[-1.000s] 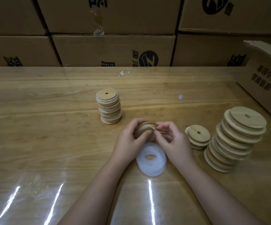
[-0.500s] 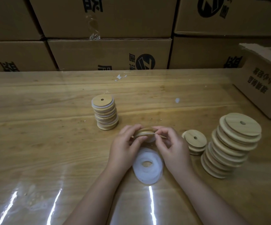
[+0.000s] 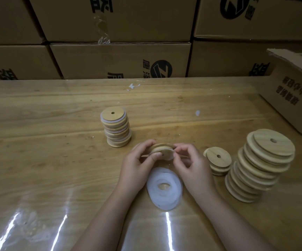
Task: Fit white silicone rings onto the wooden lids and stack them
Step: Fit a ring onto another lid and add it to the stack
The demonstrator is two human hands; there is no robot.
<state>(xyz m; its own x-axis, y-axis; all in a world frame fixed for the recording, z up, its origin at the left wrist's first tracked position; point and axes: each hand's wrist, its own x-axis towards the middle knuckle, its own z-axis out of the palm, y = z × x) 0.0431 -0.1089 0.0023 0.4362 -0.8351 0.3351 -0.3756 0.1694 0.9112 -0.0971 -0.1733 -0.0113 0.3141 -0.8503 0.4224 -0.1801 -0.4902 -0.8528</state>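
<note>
Both hands hold one round wooden lid (image 3: 162,150) just above the table centre. My left hand (image 3: 137,163) grips its left edge with thumb on the face. My right hand (image 3: 188,163) pinches a white silicone ring at the lid's right rim. Below the hands lies a pile of white silicone rings (image 3: 164,187). A stack of lids with white rings fitted (image 3: 116,129) stands behind and to the left. To the right are a short stack of bare lids (image 3: 218,163) and a tall leaning stack of bare lids (image 3: 260,165).
The wooden table (image 3: 47,160) has a glossy clear cover. Stacked cardboard boxes (image 3: 121,58) line the far edge. An open cardboard box (image 3: 295,95) sits at the right, close behind the tall stack.
The lid has tilted so its face with the centre hole turns toward me. The fingers have shifted round its rim. The view has tipped slightly downward.
</note>
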